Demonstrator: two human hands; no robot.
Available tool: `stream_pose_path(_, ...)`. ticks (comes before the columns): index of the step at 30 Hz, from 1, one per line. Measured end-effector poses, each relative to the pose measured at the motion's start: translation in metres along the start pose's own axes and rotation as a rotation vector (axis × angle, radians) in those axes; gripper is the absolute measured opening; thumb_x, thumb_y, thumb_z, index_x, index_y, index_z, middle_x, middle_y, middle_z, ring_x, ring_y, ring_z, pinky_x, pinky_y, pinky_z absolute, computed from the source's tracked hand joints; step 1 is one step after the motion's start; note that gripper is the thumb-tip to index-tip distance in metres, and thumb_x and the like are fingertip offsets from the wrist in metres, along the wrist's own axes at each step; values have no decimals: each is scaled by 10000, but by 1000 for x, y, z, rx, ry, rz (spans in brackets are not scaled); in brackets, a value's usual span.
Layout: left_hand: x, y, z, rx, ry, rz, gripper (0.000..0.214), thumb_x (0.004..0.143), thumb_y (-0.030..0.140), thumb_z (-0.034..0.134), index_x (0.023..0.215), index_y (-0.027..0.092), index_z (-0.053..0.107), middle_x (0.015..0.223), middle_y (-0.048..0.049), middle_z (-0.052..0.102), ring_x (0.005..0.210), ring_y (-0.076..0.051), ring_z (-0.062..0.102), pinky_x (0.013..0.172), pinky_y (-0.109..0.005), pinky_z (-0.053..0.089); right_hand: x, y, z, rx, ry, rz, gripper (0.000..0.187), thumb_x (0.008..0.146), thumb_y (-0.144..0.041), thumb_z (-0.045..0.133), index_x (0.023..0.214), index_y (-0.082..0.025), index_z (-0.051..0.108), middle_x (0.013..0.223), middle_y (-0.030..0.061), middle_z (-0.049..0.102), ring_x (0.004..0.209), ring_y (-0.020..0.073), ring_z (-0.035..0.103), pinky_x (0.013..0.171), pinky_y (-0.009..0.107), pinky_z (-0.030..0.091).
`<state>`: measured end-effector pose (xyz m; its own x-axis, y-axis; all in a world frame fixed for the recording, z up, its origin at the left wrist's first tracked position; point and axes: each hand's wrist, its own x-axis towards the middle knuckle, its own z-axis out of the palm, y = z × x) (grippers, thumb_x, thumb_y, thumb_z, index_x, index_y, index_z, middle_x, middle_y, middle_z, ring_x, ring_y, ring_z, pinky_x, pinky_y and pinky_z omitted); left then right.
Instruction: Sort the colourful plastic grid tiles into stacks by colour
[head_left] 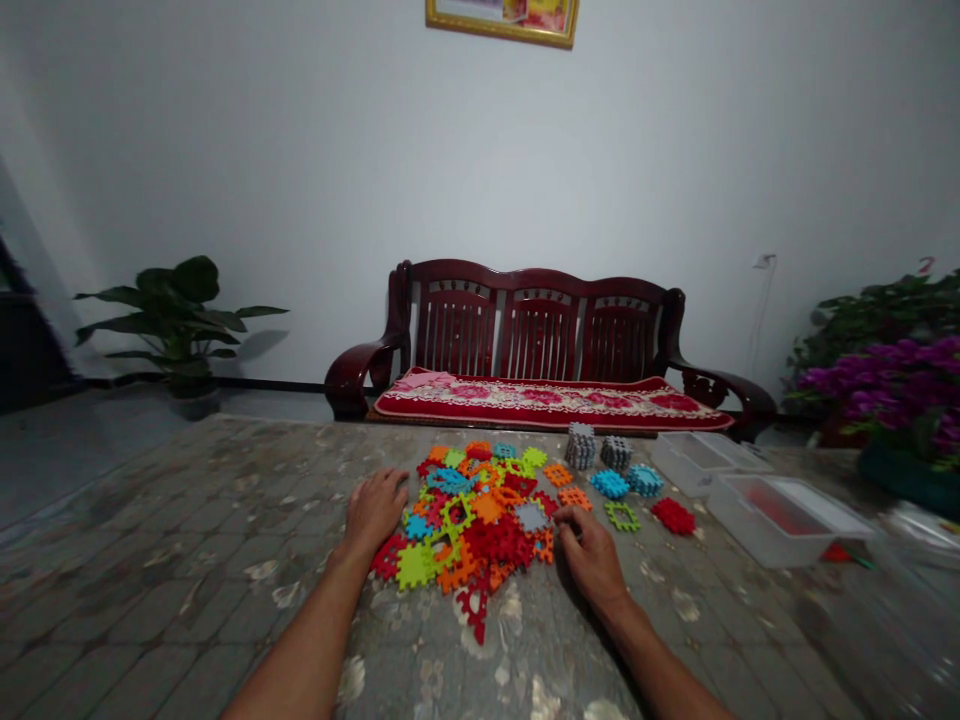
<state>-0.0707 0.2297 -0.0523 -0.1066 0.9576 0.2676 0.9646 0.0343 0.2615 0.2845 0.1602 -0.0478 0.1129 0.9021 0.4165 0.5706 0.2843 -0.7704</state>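
A loose heap of coloured interlocking plastic tiles (480,515) lies on the table (187,560), in red, orange, green, blue and grey. My left hand (373,512) rests flat at the heap's left edge, fingers stretched out and touching the tiles. My right hand (592,550) sits at the heap's right edge with fingers curled down near an orange tile; whether it grips anything stays hidden. Sorted tiles lie beyond: grey stacks (596,447), blue ones (626,483), an orange pair (566,485), a green one (622,516) and a red stack (673,515).
Two clear plastic boxes (780,515) stand at the right of the table. A dark wooden bench (540,340) with a red cushion stands behind the table. Potted plants stand at the left (176,320) and a purple-flowered plant at the right (892,390).
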Motion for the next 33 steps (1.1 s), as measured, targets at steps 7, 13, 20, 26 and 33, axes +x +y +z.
stream_pose_path(7, 0, -3, 4, -2, 24, 4, 401, 939, 243, 441, 1257, 247, 684, 1376, -94, 658, 1292, -232, 570, 1128, -416, 371, -8, -2, 0, 33, 7, 4, 245, 833, -324, 480, 871, -212, 695, 883, 68, 735, 863, 242, 677, 797, 328, 507)
stream_pose_path(13, 2, -5, 5, 8, 18, 19, 409, 945, 248, 428, 1262, 231, 686, 1368, -110, 660, 1295, -250, 573, 1128, -443, 376, 10, 10, -9, -58, -23, -26, 331, 844, -278, 432, 952, -210, 738, 1023, 75, 753, 1006, 244, 671, 914, 350, 496)
stream_pose_path(20, 2, -5, 4, 18, 12, 14, 407, 942, 250, 421, 1250, 243, 688, 1361, -95, 667, 1286, -244, 580, 1118, -433, 392, 84, 21, -27, -455, -261, -70, 545, 798, -118, 385, 1210, -174, 738, 1243, 86, 729, 1193, 224, 619, 1058, 319, 409)
stream_pose_path(26, 2, -4, 4, 17, 14, 10, 410, 947, 252, 421, 1263, 230, 681, 1376, -108, 656, 1298, -248, 570, 1121, -432, 385, 108, 13, -20, -798, -430, -118, 517, 843, -82, 423, 1229, -237, 729, 1260, 72, 723, 1187, 238, 608, 996, 311, 408)
stream_pose_path(33, 1, -4, 4, -12, 22, 2, 407, 941, 261, 432, 1256, 238, 689, 1378, -110, 654, 1285, -259, 574, 1118, -442, 383, 105, 8, -14, -863, -436, -61, 343, 863, -104, 486, 982, -211, 790, 1135, 120, 740, 1069, 266, 629, 876, 325, 408)
